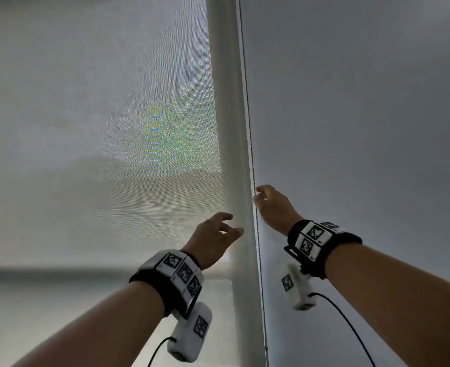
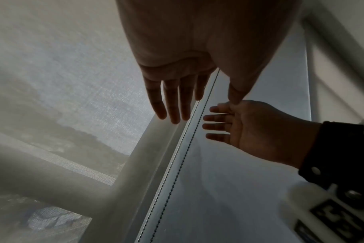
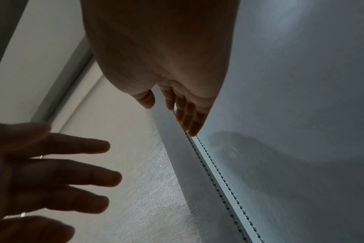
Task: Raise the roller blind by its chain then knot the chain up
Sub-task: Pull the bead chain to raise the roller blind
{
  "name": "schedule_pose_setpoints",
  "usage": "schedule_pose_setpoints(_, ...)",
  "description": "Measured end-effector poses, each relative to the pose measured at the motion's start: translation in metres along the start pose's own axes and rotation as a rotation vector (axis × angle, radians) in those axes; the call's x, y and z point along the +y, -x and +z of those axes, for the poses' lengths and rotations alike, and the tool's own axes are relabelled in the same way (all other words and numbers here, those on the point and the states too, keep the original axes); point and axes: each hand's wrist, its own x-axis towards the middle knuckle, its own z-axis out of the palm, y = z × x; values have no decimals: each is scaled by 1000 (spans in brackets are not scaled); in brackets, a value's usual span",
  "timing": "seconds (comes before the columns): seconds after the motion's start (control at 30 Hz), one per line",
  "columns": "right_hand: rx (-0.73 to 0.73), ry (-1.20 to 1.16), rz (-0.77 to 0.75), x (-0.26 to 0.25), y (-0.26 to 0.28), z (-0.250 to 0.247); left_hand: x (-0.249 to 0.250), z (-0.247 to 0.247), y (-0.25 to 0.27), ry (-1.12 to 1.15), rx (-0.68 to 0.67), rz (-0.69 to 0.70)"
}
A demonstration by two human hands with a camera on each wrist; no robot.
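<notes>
A person's right hand reaches up to the bead chain, which hangs from 12 to 6 o'clock between two roller blinds; whether its grip has closed on the beads cannot be told. At 7 o'clock of it, the left hand hovers just beside the chain, fingers spread and grip apart.

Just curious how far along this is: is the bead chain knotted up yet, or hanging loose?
Hanging loose: the chain runs straight down past the right hand, with no knot in the stretch shown.
</notes>
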Motion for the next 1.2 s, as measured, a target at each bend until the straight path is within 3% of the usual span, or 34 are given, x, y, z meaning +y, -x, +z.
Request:
schedule_pose_setpoints(0.17, 49, -138, -13, 15, -33, 13, -10, 25, -22, 56, 22, -33)
schedule_pose_setpoints(0.37, 56, -470, -62, 16, -49, 24, -11, 48, -45, 90, 23, -44)
schedule_pose_setpoints(0.57, 150, -443, -147, 21, -54, 29, -6, 62, -64, 138, 75, -64)
schedule_pose_setpoints(0.67, 176, -411, -197, 21, -47, 27, 1, 62, -66, 277, 113, -57)
schedule_pose_setpoints(0.87, 215, -493, -218, 18, -25, 27, 7, 62, -69, 328, 132, -28)
schedule_pose_setpoints(1.2, 77, -690, -144, 24, 15, 33, 16, 58, -63, 365, 135, 73)
